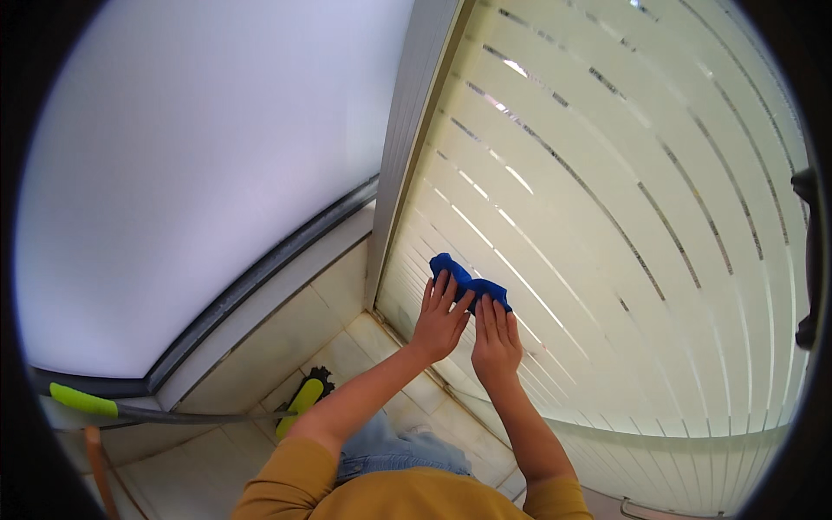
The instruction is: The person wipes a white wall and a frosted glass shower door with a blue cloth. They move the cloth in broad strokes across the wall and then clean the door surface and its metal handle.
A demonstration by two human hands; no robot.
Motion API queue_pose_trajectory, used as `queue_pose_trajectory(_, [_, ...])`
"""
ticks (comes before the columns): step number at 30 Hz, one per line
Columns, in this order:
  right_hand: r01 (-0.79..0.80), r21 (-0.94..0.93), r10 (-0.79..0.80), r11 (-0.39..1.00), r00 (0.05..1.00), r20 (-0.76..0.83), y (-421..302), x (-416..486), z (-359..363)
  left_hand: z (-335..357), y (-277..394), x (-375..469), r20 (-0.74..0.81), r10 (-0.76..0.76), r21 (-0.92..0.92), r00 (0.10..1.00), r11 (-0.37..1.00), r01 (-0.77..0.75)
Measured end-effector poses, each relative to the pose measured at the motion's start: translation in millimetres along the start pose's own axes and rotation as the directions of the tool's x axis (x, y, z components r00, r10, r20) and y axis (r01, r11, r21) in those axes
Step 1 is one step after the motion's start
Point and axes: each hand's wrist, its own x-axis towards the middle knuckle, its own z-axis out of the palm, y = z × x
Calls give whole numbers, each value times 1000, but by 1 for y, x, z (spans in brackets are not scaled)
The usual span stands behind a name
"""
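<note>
A bunched blue cloth (469, 281) lies against the lower part of a frosted glass panel (585, 214) with clear stripes. My left hand (443, 322) presses the cloth's left part to the glass, its fingers spread and pointing up. Just beside it, my right hand (497, 341) holds the right end of the cloth with the fingers close together. Both palms face the glass, so the cloth under the fingertips is partly hidden.
A metal frame post (416, 130) borders the panel, with a bright frosted window (208, 162) to its left. A long-handled brush with a lime-green head (311, 395) leans at lower left beside an orange-brown pole (97, 465). Pale tiles (383, 351) cover the floor. A dark handle (816, 260) sits far right.
</note>
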Motion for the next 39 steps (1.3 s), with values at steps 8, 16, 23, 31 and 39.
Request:
queue_pose_trajectory(8, [-276,-105,224,955,910,-350,28,77,-78,-49,65,128,-241,332,38,912,942,-333])
queue_pose_trajectory(16, [-141,-103,86,985,903,-420,27,59,-74,-53,65,107,-395,-16,-321,918,939,-121])
queue_pose_trajectory(23, [-116,186,174,976,927,-333,6,36,-41,-54,34,47,265,-499,-833,825,312,456])
queue_pose_trajectory(31, [6,493,234,870,875,-423,-44,76,-32,-136,-5,32,229,-503,-762,834,440,474])
queue_pose_trajectory(39, [266,619,162,739,822,-546,-102,178,-29,-248,-2,93,-554,-4,68,833,996,49])
